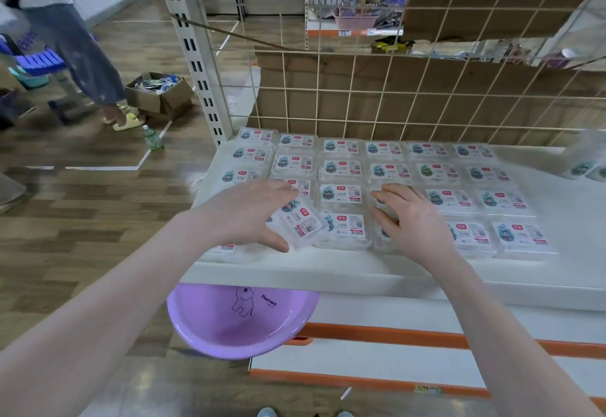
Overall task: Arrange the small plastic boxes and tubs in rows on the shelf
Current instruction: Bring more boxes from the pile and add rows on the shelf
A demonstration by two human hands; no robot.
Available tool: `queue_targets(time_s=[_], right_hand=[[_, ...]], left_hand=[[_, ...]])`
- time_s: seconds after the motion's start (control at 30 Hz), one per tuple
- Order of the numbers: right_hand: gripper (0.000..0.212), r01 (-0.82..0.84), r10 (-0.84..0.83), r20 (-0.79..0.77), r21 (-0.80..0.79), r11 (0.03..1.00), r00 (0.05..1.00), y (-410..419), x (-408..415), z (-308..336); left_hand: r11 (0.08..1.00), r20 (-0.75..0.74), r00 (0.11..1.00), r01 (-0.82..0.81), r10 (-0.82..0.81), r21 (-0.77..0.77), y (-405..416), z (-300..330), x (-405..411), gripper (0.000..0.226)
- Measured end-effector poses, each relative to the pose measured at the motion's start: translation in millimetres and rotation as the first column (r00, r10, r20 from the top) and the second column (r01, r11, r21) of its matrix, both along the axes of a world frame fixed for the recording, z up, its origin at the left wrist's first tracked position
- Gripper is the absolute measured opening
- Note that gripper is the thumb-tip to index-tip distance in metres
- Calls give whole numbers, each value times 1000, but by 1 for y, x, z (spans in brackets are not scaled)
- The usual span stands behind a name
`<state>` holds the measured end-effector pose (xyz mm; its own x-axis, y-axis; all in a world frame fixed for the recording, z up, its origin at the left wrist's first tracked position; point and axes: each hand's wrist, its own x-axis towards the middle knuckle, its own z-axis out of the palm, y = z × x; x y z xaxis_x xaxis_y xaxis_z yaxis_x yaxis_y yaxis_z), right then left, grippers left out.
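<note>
Small clear plastic boxes [341, 194] with printed labels cover the white shelf [360, 272] in rows across the middle of the frame, running from the wire grid back panel [360, 88] down close to the shelf's front edge. The left hand [244, 211], left of centre, grips one tilted box [303, 223] between thumb and curled fingers; this box sits askew over the front-left rows, near the shelf's left edge. The right hand [413, 219], just right of centre, rests with relaxed, slightly spread fingers on boxes in the two front rows. Bare shelf surface lies open at the right of the frame, beyond the last column. Below the shelf's front lip, a purple basin [229, 328] juts out at lower centre.
</note>
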<state>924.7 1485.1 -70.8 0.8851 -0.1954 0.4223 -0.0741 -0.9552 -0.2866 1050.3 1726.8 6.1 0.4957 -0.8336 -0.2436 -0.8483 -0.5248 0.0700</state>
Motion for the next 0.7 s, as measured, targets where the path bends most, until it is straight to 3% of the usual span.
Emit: queue_targets(time_s=[0.27,0.5,0.7], right_hand=[[25,2,-2,10,-13,1000,1000,-1,1,-2],[25,12,-12,-5,5,1000,1000,-1,2,-2],[24,9,-9,-10,4,1000,1000,-1,1,-1]], left_hand=[[974,-69,975,216,-211,69,-23,5,12,78],[994,105,992,56,-65,91,-11,8,-4,69],[995,116,991,-67,59,68,12,7,-33,66]])
